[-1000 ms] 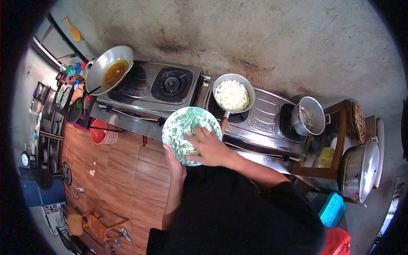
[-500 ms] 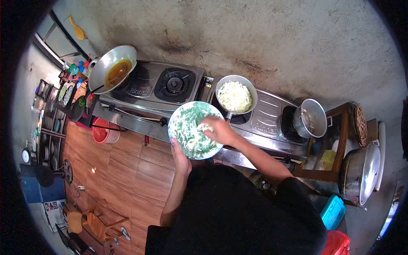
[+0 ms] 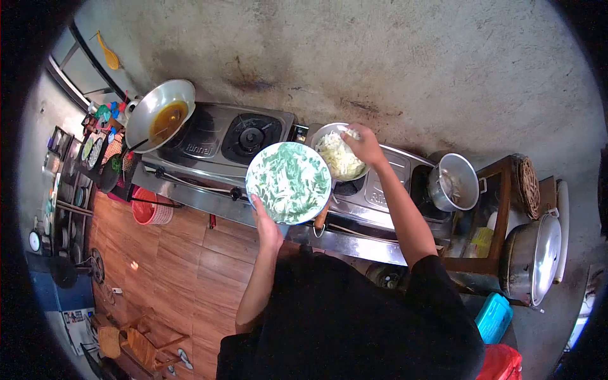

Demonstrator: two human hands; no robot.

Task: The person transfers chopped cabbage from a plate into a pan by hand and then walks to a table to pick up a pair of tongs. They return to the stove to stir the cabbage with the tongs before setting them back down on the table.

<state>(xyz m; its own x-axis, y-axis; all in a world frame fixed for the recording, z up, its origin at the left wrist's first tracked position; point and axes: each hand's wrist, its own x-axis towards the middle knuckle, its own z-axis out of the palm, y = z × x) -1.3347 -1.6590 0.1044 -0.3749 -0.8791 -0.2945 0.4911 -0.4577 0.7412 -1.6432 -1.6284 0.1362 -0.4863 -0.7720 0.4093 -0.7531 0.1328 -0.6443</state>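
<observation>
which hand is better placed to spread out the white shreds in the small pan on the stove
The right hand, probably. It is already over the small pan of white shreds, fingers at the pile. The left hand grips the green patterned plate from below, so it is occupied.

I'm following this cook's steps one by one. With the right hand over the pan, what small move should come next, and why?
Probably open the right hand and drop the pale shreds into the pan: it sits right over the pan's pile, while the left hand holds the green patterned plate beside it.
</observation>
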